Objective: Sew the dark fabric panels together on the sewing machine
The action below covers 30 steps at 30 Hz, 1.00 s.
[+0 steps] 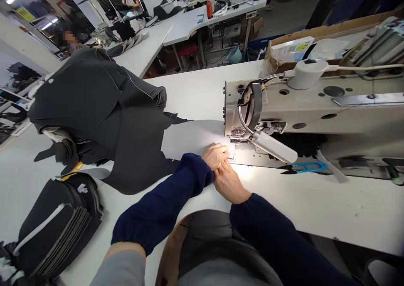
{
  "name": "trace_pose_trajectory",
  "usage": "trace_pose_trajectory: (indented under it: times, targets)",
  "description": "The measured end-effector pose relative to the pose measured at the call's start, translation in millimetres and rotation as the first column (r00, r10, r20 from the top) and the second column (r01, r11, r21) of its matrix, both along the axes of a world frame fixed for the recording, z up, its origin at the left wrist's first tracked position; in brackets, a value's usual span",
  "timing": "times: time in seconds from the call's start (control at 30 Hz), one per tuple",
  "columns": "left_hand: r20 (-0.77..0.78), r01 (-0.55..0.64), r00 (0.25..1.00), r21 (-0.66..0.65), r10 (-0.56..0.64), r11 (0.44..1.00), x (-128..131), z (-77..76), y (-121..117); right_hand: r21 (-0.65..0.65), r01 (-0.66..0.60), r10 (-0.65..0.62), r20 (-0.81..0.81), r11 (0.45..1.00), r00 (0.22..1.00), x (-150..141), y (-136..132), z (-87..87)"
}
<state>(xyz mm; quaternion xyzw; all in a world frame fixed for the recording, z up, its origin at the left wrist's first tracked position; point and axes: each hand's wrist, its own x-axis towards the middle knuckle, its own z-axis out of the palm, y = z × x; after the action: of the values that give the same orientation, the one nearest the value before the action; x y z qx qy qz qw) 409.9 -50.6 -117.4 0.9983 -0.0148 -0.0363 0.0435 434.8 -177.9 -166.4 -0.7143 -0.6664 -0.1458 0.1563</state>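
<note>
Both hands [222, 168] press a light-grey piece [192, 139] — beside the sewing machine [303, 105].

White worktable [309, 202] bearing stacked dark cut pieces [82, 92], a tied dark bundle [59, 231] and a sewing machine [315, 109].

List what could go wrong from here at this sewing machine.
The left hand and right hand are close to the presser foot, so a finger might get caught if it runs.
The pale piece could skew if the big dark panel beside it drags.
The blue-handled snips lie open to a stray sleeve, which might knock them.
</note>
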Motion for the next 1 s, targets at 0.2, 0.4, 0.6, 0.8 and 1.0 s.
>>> trace_pose_trajectory:
  times: [0.2, 0.4, 0.6, 0.8, 1.0]
  targets:
    - [0.019, 0.013, 1.000, 0.010, -0.013, 1.000, 12.0, -2.0, 7.7, -0.028, 0.023, -0.024, -0.010, 0.999, 1.000, 9.9, 10.2, -0.1]
    - [0.038, -0.031, 0.999, 0.010, 0.031, 0.999, 28.9, -3.7, 16.5, -0.092, 0.042, -0.042, 0.011, 0.995, 0.999, 23.5, 21.6, -1.3]
    - [-0.022, -0.107, 0.994, 0.013, 0.107, 0.994, 46.1, 4.1, 21.9, -0.107, 0.070, -0.073, -0.023, 0.992, 0.997, 33.7, 33.0, -0.3]
    - [-0.044, -0.171, 0.984, 0.017, 0.171, 0.985, 50.4, 8.2, 23.0, -0.084, 0.086, -0.092, -0.062, 0.993, 0.994, 37.0, 40.1, -5.5]
    - [-0.026, -0.142, 0.989, 0.053, 0.144, 0.988, 47.9, 7.6, 23.3, -0.058, 0.062, -0.067, -0.092, 0.996, 0.993, 36.7, 33.9, -4.3]
